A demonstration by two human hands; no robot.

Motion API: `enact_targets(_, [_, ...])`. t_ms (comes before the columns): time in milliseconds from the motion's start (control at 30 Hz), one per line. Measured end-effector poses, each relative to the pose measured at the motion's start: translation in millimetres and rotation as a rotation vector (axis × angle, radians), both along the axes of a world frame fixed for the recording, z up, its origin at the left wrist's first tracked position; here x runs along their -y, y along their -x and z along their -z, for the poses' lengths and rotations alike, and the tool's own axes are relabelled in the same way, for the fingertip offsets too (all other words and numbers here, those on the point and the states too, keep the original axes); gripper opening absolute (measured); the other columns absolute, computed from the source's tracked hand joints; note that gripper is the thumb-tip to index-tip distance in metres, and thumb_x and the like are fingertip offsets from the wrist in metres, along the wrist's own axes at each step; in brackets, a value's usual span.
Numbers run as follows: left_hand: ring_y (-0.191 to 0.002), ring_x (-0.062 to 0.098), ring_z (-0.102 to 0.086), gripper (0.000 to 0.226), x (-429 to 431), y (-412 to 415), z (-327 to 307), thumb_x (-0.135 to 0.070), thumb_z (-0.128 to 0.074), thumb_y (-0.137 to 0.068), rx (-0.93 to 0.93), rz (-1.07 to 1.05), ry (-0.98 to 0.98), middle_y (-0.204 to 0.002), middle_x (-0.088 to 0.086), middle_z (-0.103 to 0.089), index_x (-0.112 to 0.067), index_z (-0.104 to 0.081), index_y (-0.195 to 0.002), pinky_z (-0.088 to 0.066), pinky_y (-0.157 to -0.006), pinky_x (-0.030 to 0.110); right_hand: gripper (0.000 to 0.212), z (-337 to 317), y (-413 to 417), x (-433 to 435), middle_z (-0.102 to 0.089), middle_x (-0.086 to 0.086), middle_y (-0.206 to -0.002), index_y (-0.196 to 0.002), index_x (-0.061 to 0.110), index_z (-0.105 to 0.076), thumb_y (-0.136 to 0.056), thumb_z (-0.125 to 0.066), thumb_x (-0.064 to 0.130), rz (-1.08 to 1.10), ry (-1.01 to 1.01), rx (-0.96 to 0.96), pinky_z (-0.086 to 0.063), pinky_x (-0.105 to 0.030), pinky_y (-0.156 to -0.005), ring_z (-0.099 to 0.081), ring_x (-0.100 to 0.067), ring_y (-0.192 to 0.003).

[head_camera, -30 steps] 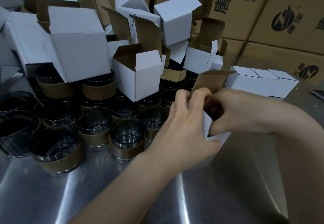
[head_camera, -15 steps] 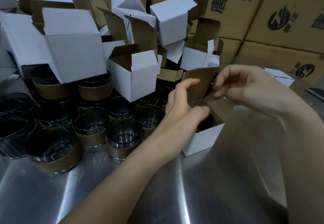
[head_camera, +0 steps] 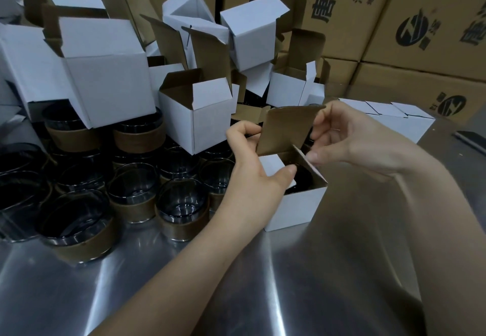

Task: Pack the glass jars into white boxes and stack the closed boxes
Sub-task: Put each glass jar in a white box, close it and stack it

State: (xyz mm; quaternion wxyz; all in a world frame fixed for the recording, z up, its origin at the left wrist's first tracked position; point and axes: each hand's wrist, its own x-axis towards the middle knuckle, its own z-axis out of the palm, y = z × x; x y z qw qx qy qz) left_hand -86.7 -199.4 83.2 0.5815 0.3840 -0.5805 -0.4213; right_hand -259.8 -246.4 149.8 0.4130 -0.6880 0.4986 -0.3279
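A small white box stands on the steel table at centre, with a dark glass jar inside it. Its brown lid flap stands upright. My left hand pinches the flap's left edge while its thumb presses the left side flap down over the jar. My right hand pinches the lid flap's right edge, its thumb against the right side flap. Several glass jars with brown bands stand to the left. A row of closed white boxes sits at the right back.
A heap of open white boxes lies on top of the jars at the back left. Large brown cartons form a wall behind. A dark flat object lies at the right edge. Bare steel tabletop spreads in front.
The lid flap has been raised upright between both hands. My left thumb has moved onto the left side flap, and my right hand has shifted to the flap's right edge.
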Motion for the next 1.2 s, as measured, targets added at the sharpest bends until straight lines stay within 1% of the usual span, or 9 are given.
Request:
enact_targets(200, [-0.117, 0.007, -0.054, 0.076, 2, -1, 1, 0.002, -0.068, -0.084, 0.046, 0.032, -0.038, -0.125, -0.008, -0.055, -0.04, -0.029, -0.134, -0.049, -0.101, 0.04, 0.063, 4, -7, 1, -0.057, -0.015, -0.1, -0.121, 0.02, -0.049, -0.072, -0.078, -0.007, -0.043, -0.013, -0.13, -0.051, -0.02, -0.058, -0.062, -0.013, -0.063])
enact_targets(333, [-0.112, 0.004, -0.057, 0.062, 1, -1, -1, 0.001, -0.068, -0.084, 0.051, 0.025, -0.063, -0.118, -0.013, -0.059, -0.037, -0.041, -0.126, -0.051, -0.098, 0.041, 0.04, 2, -7, -1, -0.057, -0.009, -0.088, -0.097, 0.023, -0.056, -0.077, -0.075, -0.006, -0.086, 0.002, -0.164, -0.047, -0.014, -0.052, -0.059, -0.005, -0.054])
enact_targets(433, [-0.107, 0.004, -0.058, 0.044, 0, 0, -2, 0.001, -0.067, -0.085, 0.064, 0.007, -0.053, -0.11, -0.011, -0.06, -0.028, -0.05, -0.112, -0.051, -0.097, 0.039, 0.041, 5, -5, 0, -0.06, -0.001, -0.078, -0.11, 0.018, -0.064, -0.079, -0.074, -0.007, -0.113, 0.018, -0.202, -0.047, -0.014, -0.054, -0.058, -0.003, -0.056])
enact_targets(633, [-0.084, -0.024, -0.051, 0.029, 1, 1, 2, 0.004, -0.073, -0.079, 0.056, -0.005, -0.085, -0.097, -0.02, -0.056, -0.016, -0.057, -0.093, -0.049, -0.074, 0.009, 0.035, 6, -3, 3, -0.068, -0.006, -0.098, -0.101, 0.027, -0.072, -0.079, -0.076, 0.0, -0.172, 0.086, -0.262, -0.054, -0.021, -0.064, -0.06, -0.012, -0.068])
enact_targets(767, [-0.088, -0.03, -0.041, 0.026, 1, -1, 4, -0.004, -0.072, -0.082, 0.196, -0.038, -0.047, -0.106, -0.023, -0.045, -0.02, -0.056, -0.094, -0.04, -0.073, 0.001, 0.023, 6, 1, 3, -0.072, 0.014, -0.088, -0.093, 0.032, -0.075, -0.073, -0.078, 0.022, -0.22, 0.078, -0.236, -0.052, -0.017, -0.064, -0.063, -0.008, -0.068])
enact_targets(867, [-0.095, -0.034, -0.032, 0.023, -1, -3, 1, 0.001, -0.064, -0.085, 0.323, -0.075, 0.042, -0.108, -0.025, -0.04, -0.016, -0.056, -0.097, -0.031, -0.076, -0.005, 0.028, 5, 9, 4, -0.069, 0.012, -0.105, -0.102, 0.027, -0.076, -0.074, -0.074, 0.023, -0.24, 0.056, -0.244, -0.057, -0.035, -0.087, -0.067, -0.025, -0.095])
enact_targets(967, [-0.13, -0.013, -0.028, 0.028, -3, -8, -5, 0.006, -0.054, -0.088, 0.449, -0.075, 0.101, -0.132, -0.014, -0.041, -0.013, -0.061, -0.106, -0.016, -0.086, -0.01, 0.037, 4, 15, 4, -0.066, 0.008, -0.12, -0.104, 0.017, -0.076, -0.092, -0.054, -0.01, -0.244, 0.025, -0.205, -0.047, -0.05, -0.102, -0.062, -0.024, -0.114])
enact_targets(1067, [-0.145, 0.006, -0.017, 0.045, -4, -15, -14, 0.01, -0.04, -0.09, 0.499, -0.07, 0.088, -0.152, -0.002, -0.038, -0.015, -0.07, -0.113, -0.004, -0.089, -0.012, 0.036, 2, 15, 2, -0.068, 0.006, -0.124, -0.104, 0.018, -0.077, -0.097, -0.048, -0.002, -0.26, -0.015, -0.139, -0.04, -0.06, -0.106, -0.06, -0.025, -0.119])
enact_targets(1200, [-0.103, -0.005, -0.05, 0.036, -10, -19, -26, -0.023, -0.041, -0.095, 0.445, -0.038, -0.014, -0.113, -0.01, -0.066, -0.018, -0.076, -0.091, -0.029, -0.076, -0.004, 0.033, 1, 14, -1, -0.067, 0.0, -0.126, -0.117, 0.024, -0.07, -0.085, -0.062, 0.028, -0.38, -0.007, -0.218, -0.042, -0.055, -0.107, -0.059, -0.026, -0.121])
